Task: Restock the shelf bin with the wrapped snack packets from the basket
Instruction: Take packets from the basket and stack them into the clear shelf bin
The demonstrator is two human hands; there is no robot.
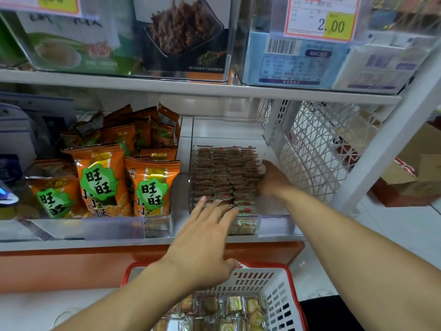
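Note:
A clear shelf bin [274,225] on the middle shelf holds several rows of small brown wrapped snack packets [224,175]. My left hand [205,240] lies flat with straight fingers over the bin's front edge, fingertips on the front packets. At the right side of the packet rows, my right hand [272,180] reaches into the bin; its fingers are hidden behind the packets. Below, a white basket with a red rim [281,295] holds several more wrapped packets [236,306].
Orange snack bags [102,180] fill the bin to the left. A white lattice divider [317,149] stands right of the bin. The shelf above carries clear bins with a price tag [322,20]. Cardboard boxes [415,168] sit on the floor at far right.

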